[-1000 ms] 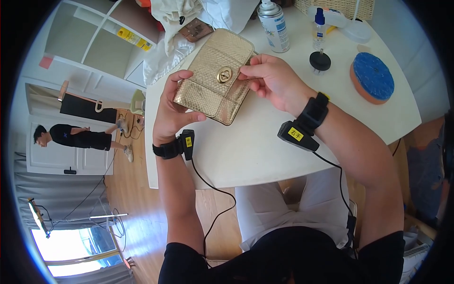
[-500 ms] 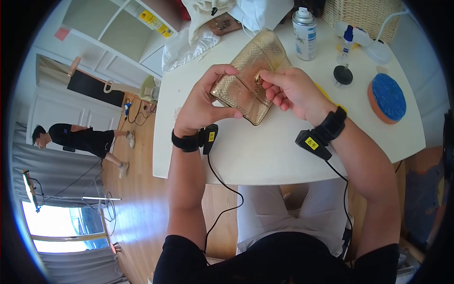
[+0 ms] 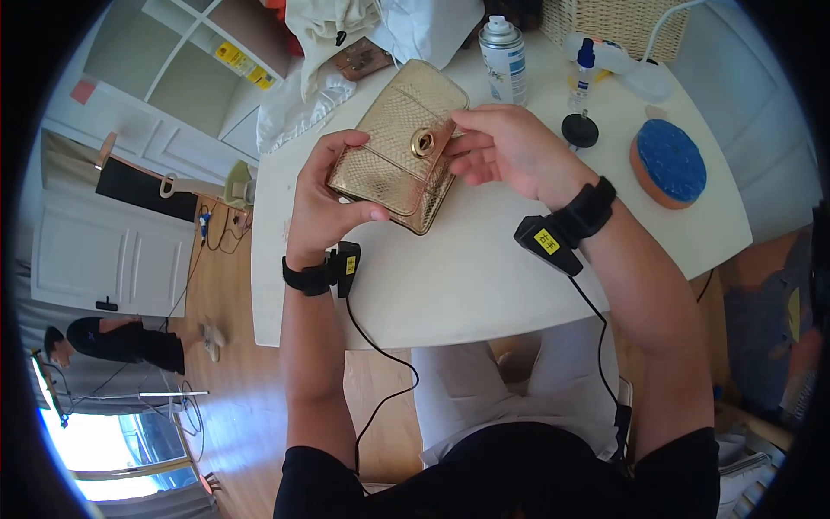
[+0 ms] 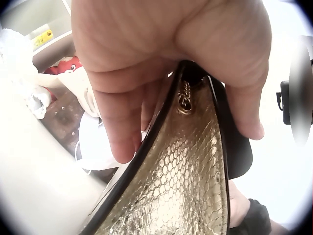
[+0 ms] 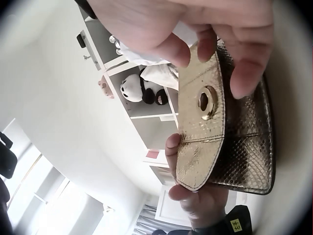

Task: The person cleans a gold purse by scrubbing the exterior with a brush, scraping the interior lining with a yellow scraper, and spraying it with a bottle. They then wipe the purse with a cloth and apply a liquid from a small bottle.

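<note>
A gold snakeskin-textured bag (image 3: pixel 389 143) is held tilted above the white table. My left hand (image 3: pixel 322 195) grips its left end; in the left wrist view, the thumb and fingers of that hand (image 4: pixel 166 54) straddle the bag's side (image 4: pixel 171 181), by a small chain link (image 4: pixel 185 100). Across the bag, my right hand (image 3: pixel 514 151) has thumb and bent fingers at the flap's edge near the round gold clasp (image 3: pixel 423 144). From the right wrist view, the flap (image 5: pixel 198 122) stands slightly off the body, with the right fingertips (image 5: pixel 244 78) around its upper edge.
Behind the bag lie white cloth bags (image 3: pixel 298 112) and a brown item (image 3: pixel 361 59). A spray can (image 3: pixel 503 60), small bottle (image 3: pixel 583 78), black round piece (image 3: pixel 580 131) and blue-topped round pad (image 3: pixel 671 163) stand to the right. Another person (image 3: pixel 130 340) is at the far left.
The bag swung edge-on and back, its front now facing up again. My right fingers have moved off the clasp to the flap's edge. The other person has shifted in the background.
</note>
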